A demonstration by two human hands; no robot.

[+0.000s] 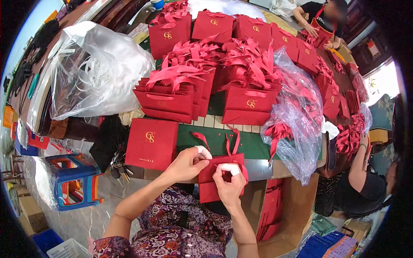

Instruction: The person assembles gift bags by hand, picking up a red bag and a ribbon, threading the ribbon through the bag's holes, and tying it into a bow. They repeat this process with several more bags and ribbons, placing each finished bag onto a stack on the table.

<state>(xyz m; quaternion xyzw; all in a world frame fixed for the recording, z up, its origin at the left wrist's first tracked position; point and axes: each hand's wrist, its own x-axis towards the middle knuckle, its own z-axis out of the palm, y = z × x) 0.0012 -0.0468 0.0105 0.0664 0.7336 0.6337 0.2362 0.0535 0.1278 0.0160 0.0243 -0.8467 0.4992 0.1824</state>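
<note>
A small red paper bag (208, 192) with red ribbon handles is at the table's front edge, in front of my body. My left hand (189, 164), with white wrapping on a finger, is closed at the bag's upper left, where a red ribbon (199, 136) rises from the fingertips. My right hand (229, 181), also with white finger wrapping, makes a pinch over the bag's front; ribbon shows right beside it. My fingers partly hide what they pinch. Left of the bag lies a flat red gift bag (151, 144) with a gold logo.
Rows of red gift bags (249, 103) with ribbon handles fill the table. Clear plastic bags (97, 73) lie left, and another plastic bag (301, 116) right. Below stands an open cardboard box (297, 215) holding red bags. Blue stools (73, 180) stand left. Two other people work at the right.
</note>
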